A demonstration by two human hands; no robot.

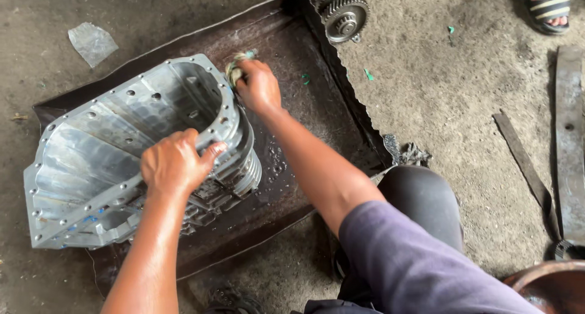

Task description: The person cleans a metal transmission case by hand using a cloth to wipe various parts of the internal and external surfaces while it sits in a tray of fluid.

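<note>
A grey metal housing lies open-side up on a dark, wet metal tray set on the dirt floor. The left hand grips the housing's near rim. The right hand presses a rag against the rim's far end. A gear cluster sits at the tray's far corner. A sandalled foot stands well apart, top right.

Single head-worn camera, looking steeply down from above the person's own arms, close to the metal housing on the dark tray, concrete floor around, probably a squatting viewpoint, no second view
</note>
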